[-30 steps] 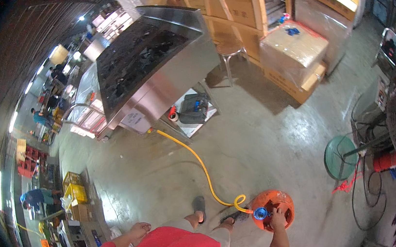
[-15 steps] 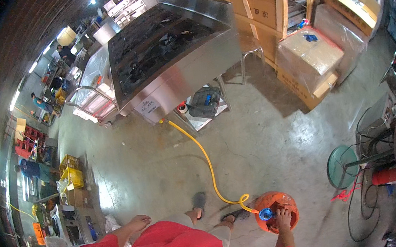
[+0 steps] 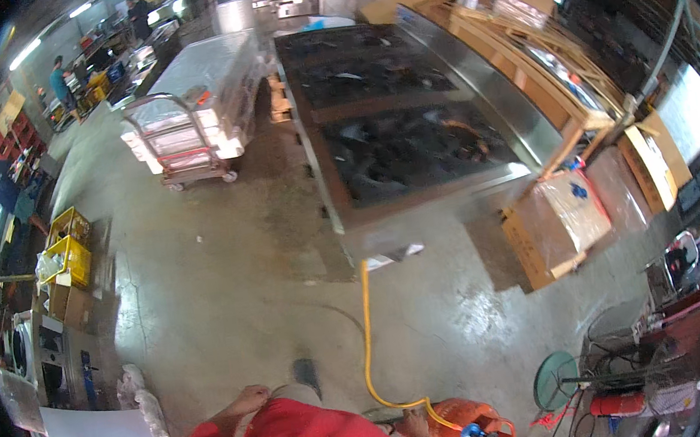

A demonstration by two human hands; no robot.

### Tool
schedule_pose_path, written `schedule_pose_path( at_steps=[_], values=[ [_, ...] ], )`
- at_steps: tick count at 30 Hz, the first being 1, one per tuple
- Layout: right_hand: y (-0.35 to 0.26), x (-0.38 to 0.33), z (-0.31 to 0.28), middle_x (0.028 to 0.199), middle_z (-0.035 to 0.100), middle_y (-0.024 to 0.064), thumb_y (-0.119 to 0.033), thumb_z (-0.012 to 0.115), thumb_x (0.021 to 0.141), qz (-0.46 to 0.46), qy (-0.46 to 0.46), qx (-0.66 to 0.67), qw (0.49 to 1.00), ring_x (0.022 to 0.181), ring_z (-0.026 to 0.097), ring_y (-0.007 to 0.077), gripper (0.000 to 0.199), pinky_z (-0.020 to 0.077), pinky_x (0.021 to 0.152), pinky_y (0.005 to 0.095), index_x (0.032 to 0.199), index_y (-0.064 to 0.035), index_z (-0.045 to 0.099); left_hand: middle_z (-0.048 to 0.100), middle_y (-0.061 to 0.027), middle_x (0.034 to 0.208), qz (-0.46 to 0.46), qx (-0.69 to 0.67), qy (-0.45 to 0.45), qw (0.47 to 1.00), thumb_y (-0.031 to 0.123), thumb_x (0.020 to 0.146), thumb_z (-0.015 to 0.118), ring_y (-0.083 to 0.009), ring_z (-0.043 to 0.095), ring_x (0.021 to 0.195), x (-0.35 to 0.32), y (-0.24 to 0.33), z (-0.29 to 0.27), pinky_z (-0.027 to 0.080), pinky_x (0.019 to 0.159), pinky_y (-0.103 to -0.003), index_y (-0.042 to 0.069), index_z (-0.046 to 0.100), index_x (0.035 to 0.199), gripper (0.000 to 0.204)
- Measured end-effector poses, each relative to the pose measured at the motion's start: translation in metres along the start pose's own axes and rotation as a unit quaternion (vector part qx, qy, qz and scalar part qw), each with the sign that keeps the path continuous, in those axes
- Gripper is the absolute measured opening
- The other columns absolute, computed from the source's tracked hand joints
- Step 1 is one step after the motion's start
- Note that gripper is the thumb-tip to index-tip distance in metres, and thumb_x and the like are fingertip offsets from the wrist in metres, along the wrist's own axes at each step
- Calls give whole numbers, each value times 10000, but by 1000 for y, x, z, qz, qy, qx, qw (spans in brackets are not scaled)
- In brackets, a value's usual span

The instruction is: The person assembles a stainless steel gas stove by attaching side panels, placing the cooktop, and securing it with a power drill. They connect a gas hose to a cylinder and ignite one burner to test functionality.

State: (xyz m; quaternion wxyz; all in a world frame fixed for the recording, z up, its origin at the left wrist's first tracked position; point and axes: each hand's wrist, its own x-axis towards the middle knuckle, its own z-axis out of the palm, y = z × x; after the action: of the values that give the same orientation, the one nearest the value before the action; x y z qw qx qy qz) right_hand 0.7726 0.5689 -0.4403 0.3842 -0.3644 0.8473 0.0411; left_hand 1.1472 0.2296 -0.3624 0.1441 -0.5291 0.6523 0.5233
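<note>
An orange gas cylinder (image 3: 450, 417) stands on the floor at the lower right, with a blue regulator (image 3: 472, 432) at its top. From there a yellow hose (image 3: 368, 346) curves across the floor up to a large stainless-steel stove (image 3: 402, 217) with black burner tops. Beside the cylinder's left side is my right hand (image 3: 413, 424), near the hose; blur hides its fingers and whether it touches anything. My left hand (image 3: 254, 397) hangs beside my leg, fingers loosely bent and nothing visible in it.
A trolley (image 3: 186, 142) with wrapped panels stands left of the stove. Wrapped cartons (image 3: 562, 220) sit at the right, near a green round base (image 3: 556, 379) and loose cables. Yellow crates (image 3: 67, 255) line the left side. Other people stand farther off.
My right hand has come off the top of the cylinder, beside the regulator, and moved left toward my body. The view has turned, showing more of the stove's top. My left hand stays low.
</note>
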Motion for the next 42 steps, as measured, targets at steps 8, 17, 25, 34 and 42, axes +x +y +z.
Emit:
schedule_pose_path(
  at_steps=[8, 17, 25, 34, 42],
  values=[
    [-280, 111, -133, 1246, 629, 200, -391, 639, 895, -331, 6, 24, 943, 1165, 596, 360, 554, 484, 991, 449, 1330, -58, 552, 677, -75, 1113, 38, -410, 177, 894, 226, 954, 596, -183, 642, 1005, 68, -51, -148, 536, 793, -365, 34, 656, 1135, 271],
    [-472, 167, -314, 1065, 701, 151, -140, 703, 824, -379, 229, 187, 877, 949, 685, 329, 287, 537, 841, 412, 1098, -54, 687, 690, -70, 923, 174, -205, 164, 949, 319, 970, 607, -177, 651, 879, 239, 90, -309, 494, 749, -316, 9, 668, 1063, 329],
    [-552, 226, -503, 825, 649, 129, -55, 647, 836, -276, 603, 147, 734, 746, 605, 324, 84, 462, 652, 414, 910, -41, 686, 679, -47, 919, 240, -118, 126, 955, 373, 1003, 556, -133, 610, 803, 381, 241, -487, 470, 723, -293, 19, 668, 1015, 371],
    [-568, 291, -553, 729, 607, 36, -164, 543, 1022, 49, 622, 493, 607, 702, 510, 89, 295, 434, 641, 262, 831, 46, 627, 698, -102, 935, 326, 51, 225, 917, 273, 989, 556, -226, 656, 856, 516, 435, -640, 484, 717, -367, 7, 646, 971, 280],
    [-580, 311, -550, 641, 494, 6, -142, 539, 1015, 187, 763, 386, 484, 648, 413, 102, 329, 376, 577, 286, 732, 26, 537, 638, -284, 1168, 446, 53, 293, 844, 231, 988, 549, -408, 647, 1014, 739, 555, -712, 512, 830, -443, -31, 370, 1455, 565]
  ],
)
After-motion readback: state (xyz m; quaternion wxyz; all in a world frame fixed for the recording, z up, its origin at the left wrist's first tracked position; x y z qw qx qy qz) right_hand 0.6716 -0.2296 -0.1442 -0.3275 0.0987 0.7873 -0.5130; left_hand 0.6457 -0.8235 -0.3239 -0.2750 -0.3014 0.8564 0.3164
